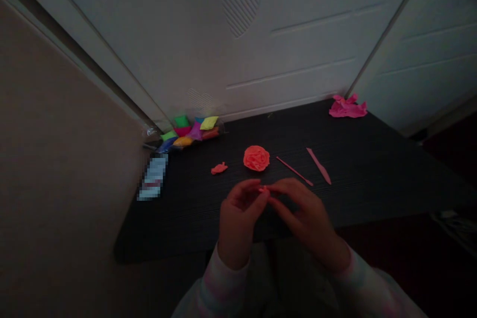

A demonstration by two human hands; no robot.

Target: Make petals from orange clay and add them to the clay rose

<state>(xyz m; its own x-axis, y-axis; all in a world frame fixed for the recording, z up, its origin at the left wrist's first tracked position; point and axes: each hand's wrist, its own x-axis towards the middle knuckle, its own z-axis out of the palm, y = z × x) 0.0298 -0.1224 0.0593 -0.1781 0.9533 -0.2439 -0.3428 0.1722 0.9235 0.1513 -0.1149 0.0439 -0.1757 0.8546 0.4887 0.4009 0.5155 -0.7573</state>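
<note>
My left hand [238, 216] and my right hand [303, 213] meet above the near part of a dark table [372, 174]. Their fingertips pinch a tiny orange-red clay piece [264, 189] between them. Just beyond it on the table lies an orange clay rose [256, 158]. A small orange clay scrap [219, 168] rests to the left of the rose. Two pink modelling sticks lie to the right: a thin one [294, 171] and a flat one [319, 165].
A clear bag of coloured clay packets [190, 133] sits at the table's back left, a blurred packet [152, 177] near the left edge, and a crumpled pink wrapper [348, 107] at the back right. White panelled doors [261, 35] stand right behind the table.
</note>
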